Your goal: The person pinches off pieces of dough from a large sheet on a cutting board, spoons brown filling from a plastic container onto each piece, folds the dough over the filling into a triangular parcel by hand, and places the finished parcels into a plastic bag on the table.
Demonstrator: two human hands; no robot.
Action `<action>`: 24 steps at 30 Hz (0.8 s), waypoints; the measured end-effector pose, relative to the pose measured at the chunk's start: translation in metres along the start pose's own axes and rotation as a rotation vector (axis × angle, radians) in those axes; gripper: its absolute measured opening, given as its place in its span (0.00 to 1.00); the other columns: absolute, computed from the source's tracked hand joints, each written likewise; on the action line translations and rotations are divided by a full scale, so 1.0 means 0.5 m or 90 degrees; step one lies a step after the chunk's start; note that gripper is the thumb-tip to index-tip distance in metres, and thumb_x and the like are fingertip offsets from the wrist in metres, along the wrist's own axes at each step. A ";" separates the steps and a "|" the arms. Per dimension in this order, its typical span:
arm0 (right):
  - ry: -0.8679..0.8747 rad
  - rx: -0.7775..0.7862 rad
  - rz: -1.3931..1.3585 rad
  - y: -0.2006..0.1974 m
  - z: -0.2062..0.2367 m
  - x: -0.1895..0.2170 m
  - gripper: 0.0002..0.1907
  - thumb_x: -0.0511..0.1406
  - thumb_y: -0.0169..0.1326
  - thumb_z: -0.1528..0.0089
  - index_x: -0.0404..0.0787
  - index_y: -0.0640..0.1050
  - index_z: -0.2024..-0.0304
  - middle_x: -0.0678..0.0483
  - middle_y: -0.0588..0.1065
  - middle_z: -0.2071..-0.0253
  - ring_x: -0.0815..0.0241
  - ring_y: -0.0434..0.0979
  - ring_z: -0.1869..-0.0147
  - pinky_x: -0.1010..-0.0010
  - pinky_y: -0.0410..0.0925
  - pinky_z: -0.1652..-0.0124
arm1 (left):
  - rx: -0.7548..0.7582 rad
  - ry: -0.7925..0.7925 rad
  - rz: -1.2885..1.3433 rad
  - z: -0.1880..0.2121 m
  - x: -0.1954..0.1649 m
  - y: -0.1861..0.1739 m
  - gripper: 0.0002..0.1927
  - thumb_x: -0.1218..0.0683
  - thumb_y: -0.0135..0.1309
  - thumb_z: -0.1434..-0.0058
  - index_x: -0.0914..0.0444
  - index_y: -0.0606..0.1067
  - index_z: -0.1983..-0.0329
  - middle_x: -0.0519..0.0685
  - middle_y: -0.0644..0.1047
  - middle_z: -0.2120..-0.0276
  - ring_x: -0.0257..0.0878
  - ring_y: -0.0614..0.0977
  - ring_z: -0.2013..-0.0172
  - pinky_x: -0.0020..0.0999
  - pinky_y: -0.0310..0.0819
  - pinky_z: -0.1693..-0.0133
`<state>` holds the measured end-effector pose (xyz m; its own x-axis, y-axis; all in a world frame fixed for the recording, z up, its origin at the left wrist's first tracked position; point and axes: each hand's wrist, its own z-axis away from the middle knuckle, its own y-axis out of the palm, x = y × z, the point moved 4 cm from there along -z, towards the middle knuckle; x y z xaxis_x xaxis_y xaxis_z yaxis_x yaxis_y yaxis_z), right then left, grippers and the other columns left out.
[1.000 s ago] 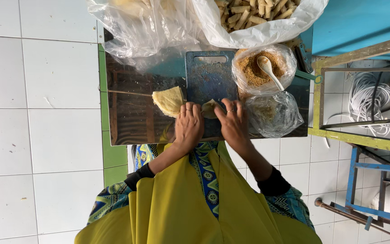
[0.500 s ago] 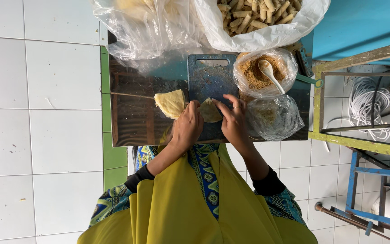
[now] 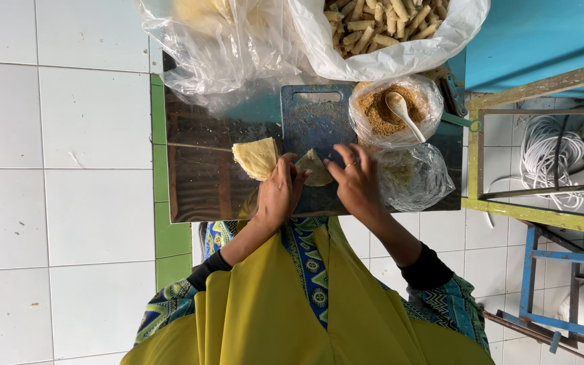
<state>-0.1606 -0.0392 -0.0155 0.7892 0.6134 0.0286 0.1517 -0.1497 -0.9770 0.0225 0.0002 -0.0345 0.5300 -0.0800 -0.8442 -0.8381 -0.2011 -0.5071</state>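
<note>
Since a second ago the folded wrapper [image 3: 315, 169] shows more between the two hands, and the right hand [image 3: 356, 184] has shifted a little toward the right of the frame, its fingers [image 3: 346, 157] now spread over the wrapper's right edge. The left hand [image 3: 277, 192] sits at centre frame, its fingers curled and pressing the wrapper's left edge down; neither hand is clenched, both press flat rather than lifting. The wrapper is a pale folded piece lying on the lower part of the blue cutting board [image 3: 315, 122], right in the middle of the picture. Just left of the left hand, a stack of pale yellow wrapper sheets [image 3: 256, 157] rests on the shiny metal surface [image 3: 201, 182], touching or nearly touching the thumb side of that hand. Upper right of the board, a bowl of brown crumbs [image 3: 376, 111] lined with clear plastic holds a white spoon [image 3: 400, 111]. Below it, at right of the right hand, sits a crumpled clear bag [image 3: 420, 179]. Along the top edge, a white bag of finished rolls [image 3: 386, 27] lies at upper centre-right, and a large clear plastic bag [image 3: 217, 47] fills the upper left of the surface.
</note>
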 end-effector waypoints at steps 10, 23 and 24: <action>-0.053 -0.016 -0.046 0.004 -0.044 0.011 0.27 0.28 0.54 0.36 0.57 0.79 0.37 0.56 0.60 0.26 0.46 0.61 0.31 0.53 0.60 0.37 | 0.014 -0.026 0.028 0.006 0.011 -0.005 0.17 0.56 0.55 0.32 0.64 0.66 0.43 0.52 0.78 0.69 0.52 0.83 0.72 0.42 0.76 0.73; -0.018 0.019 -0.164 0.029 -0.014 0.031 0.34 0.20 0.49 0.43 0.61 0.83 0.44 0.56 0.61 0.26 0.43 0.57 0.27 0.53 0.54 0.33 | 0.011 0.019 0.066 0.021 0.010 -0.019 0.20 0.60 0.55 0.33 0.66 0.64 0.41 0.54 0.78 0.65 0.52 0.83 0.70 0.41 0.77 0.70; -0.004 0.020 -0.204 0.029 -0.014 0.026 0.35 0.19 0.48 0.45 0.62 0.84 0.48 0.56 0.62 0.26 0.43 0.57 0.27 0.54 0.54 0.32 | 0.007 0.026 0.065 0.023 0.009 -0.020 0.20 0.60 0.55 0.34 0.66 0.64 0.41 0.55 0.78 0.64 0.52 0.83 0.69 0.41 0.77 0.70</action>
<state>-0.1438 -0.0389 -0.0276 0.7003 0.6304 0.3349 0.3736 0.0761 -0.9244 0.0319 0.0130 -0.0352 0.4464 -0.1395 -0.8839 -0.8893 -0.1790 -0.4209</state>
